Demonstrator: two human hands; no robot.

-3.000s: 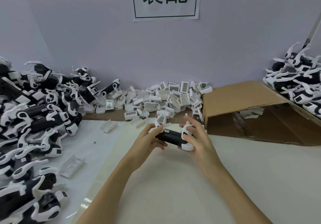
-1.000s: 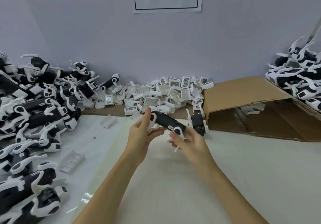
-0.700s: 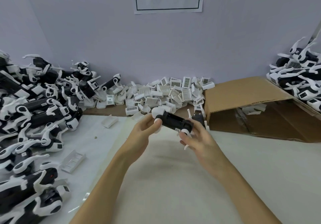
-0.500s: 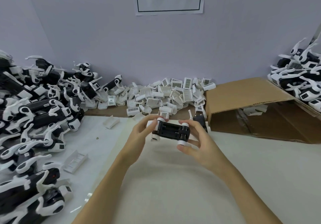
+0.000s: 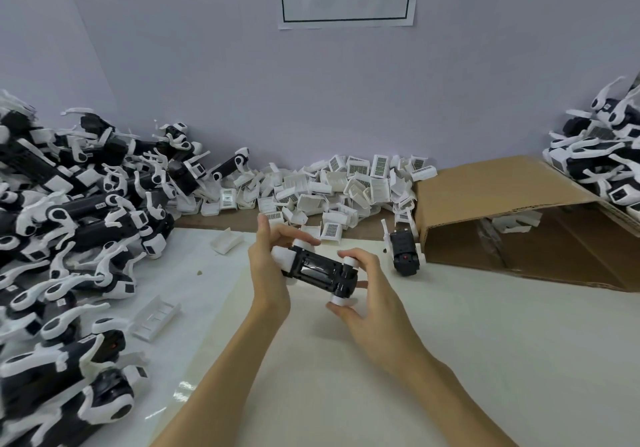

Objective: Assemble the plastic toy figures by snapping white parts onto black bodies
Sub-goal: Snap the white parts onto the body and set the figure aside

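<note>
A black toy body (image 5: 317,269) with white round joints at its corners hangs above the table's middle, underside towards me. My left hand (image 5: 268,270) grips its left end, thumb and fingers curled round the white parts. My right hand (image 5: 367,294) holds the right end, fingers curled over the white joints there. A second black figure (image 5: 404,252) with white legs stands on the table to the right. White cover parts (image 5: 346,186) with barcode labels lie heaped along the wall.
A big heap of black-and-white figures (image 5: 69,224) fills the left side. A cardboard box (image 5: 519,224) lies on its side at right, with another pile of figures (image 5: 602,155) beyond it. Two loose white covers (image 5: 156,316) (image 5: 227,241) lie on the table at left.
Both hands have turned the black body over, from its smooth side to its open underside, and tilted its right end down. The hands stayed over the table's middle.
</note>
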